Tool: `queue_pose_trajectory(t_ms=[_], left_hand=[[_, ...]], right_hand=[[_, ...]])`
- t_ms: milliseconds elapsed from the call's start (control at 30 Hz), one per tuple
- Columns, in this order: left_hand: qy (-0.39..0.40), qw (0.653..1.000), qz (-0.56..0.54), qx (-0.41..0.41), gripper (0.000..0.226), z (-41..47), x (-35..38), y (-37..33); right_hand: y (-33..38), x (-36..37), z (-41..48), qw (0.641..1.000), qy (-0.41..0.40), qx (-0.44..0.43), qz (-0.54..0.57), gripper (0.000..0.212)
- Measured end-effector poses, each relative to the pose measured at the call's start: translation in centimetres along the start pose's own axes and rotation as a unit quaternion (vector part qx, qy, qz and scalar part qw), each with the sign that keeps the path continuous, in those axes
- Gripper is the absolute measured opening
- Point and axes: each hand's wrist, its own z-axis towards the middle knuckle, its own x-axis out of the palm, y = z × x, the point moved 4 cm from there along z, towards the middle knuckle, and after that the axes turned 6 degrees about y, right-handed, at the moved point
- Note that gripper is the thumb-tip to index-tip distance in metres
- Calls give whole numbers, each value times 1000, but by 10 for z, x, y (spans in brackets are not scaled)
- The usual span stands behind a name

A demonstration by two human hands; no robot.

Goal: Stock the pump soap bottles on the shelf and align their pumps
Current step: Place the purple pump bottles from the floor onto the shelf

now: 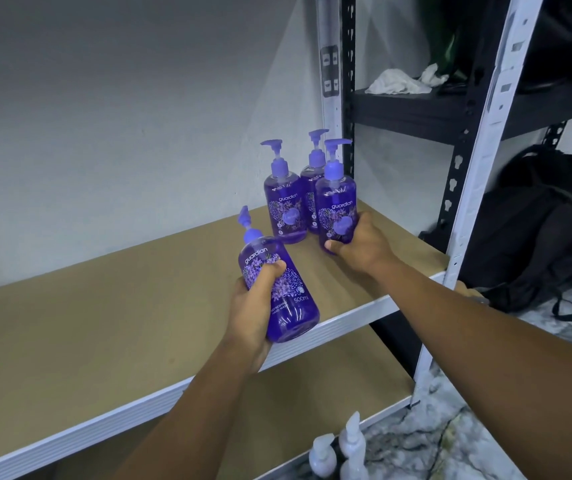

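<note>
Three purple pump soap bottles stand at the right end of the brown shelf board (104, 306). My right hand (360, 249) grips the front one (335, 206) near its base, upright on the board, pump nozzle pointing right. Behind it stand a left bottle (284, 202), nozzle pointing left, and a back bottle (314, 181), nozzle pointing right. My left hand (256, 306) holds a fourth purple bottle (277, 289) tilted above the shelf's front edge, its pump pointing up and away.
White metal shelf uprights (478, 168) stand at the right. A black rack beside it carries a crumpled white cloth (398, 81). A black backpack (537, 230) lies on the marble floor. Several white pump bottles (343, 448) stand on the floor below.
</note>
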Motion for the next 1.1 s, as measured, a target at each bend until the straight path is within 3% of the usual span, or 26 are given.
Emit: queue_pose_trajectory(t_ms=[267, 600, 700, 833, 1100], left_hand=[[2, 1000, 3, -2, 24, -2, 1, -1], [1, 1000, 15, 6, 32, -7, 3, -3], [4, 1000, 19, 11, 27, -6, 3, -3], [2, 1000, 18, 9, 35, -5, 4, -1], [-21, 999, 29, 24, 43, -8, 7, -2]], right_hand=[[-3, 1, 10, 1000, 24, 16, -12, 70], [-1, -13, -8, 998, 42, 28, -23, 76], [-3, -25, -33, 991, 23, 9, -134, 78], [-23, -37, -61, 950, 21, 9, -311, 78], [-43, -29, -66, 934, 30, 6, -357, 79]])
